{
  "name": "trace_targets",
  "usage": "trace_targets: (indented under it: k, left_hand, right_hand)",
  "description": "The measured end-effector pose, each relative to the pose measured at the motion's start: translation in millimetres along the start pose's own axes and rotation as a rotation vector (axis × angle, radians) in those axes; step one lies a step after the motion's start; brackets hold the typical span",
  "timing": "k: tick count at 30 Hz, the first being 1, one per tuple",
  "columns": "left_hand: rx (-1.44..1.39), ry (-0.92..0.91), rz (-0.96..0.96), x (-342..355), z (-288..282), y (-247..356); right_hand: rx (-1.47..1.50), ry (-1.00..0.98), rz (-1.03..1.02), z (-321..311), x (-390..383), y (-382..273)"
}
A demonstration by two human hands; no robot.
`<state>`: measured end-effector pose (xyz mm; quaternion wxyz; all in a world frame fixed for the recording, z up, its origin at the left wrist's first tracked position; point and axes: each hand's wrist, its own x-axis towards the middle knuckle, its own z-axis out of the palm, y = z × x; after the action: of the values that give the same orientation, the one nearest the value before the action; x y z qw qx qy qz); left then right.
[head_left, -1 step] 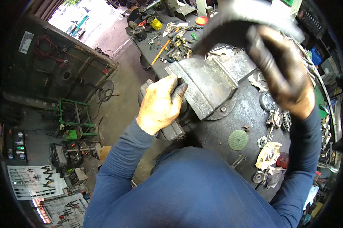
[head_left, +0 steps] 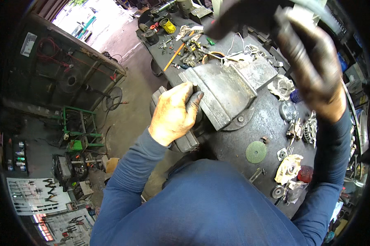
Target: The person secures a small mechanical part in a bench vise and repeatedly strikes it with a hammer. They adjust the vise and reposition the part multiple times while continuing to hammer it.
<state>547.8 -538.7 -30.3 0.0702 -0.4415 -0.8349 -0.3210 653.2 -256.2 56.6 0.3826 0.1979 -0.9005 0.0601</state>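
Note:
My left hand (head_left: 172, 112) is closed at the near-left jaw of a big steel bench vise (head_left: 224, 92). Between thumb and forefinger the end of a short dark metal rod (head_left: 195, 87) peeks out beside the jaw; the rest is hidden by the hand. Raised high at the upper right, my right hand (head_left: 312, 65) is closed and close to the camera, its fingers blackened and blurred. It grips a large dark hammer-like tool (head_left: 250, 16), held above the far end of the vise and too smeared to name surely.
Pliers and other hand tools (head_left: 191, 53) lie heaped on the bench behind the vise. To the right are a green cutting disc (head_left: 256, 152), a motor end cover (head_left: 288, 110) and several metal parts. A green metal frame (head_left: 82, 127) stands on the floor at left.
My right hand and the dark tool have moved slightly up and to the right, uncovering more of the bench behind the vise. My left hand stays at the jaw.

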Motion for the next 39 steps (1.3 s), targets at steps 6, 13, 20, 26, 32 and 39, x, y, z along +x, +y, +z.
trace_targets:
  k: [6, 13, 20, 26, 32, 39]
  left_hand:
    - [-0.038, 0.000, 0.050, 7, 1, -4]
    - [0.017, -0.037, -0.057, 6, -1, -1]
    - [-0.365, 0.130, -0.350, 0, 14, 3]
    - [-0.376, 0.120, -0.430, -3, 9, 9]
    - [-0.372, 0.046, -0.384, -1, 5, 4]
    - [-0.343, -0.008, -0.352, 1, 4, 0]
  right_hand:
    - [0.057, -0.228, 0.010, 16, 31, -14]
    - [0.290, -0.111, 0.367, 10, -3, -11]
    - [0.612, -0.127, 0.934, 29, -114, -40]
    - [0.834, -0.154, 1.190, 64, -187, -72]
    - [0.874, -0.022, 1.342, 77, -234, -80]
    - [0.756, -0.050, 1.254, 75, -228, -68]
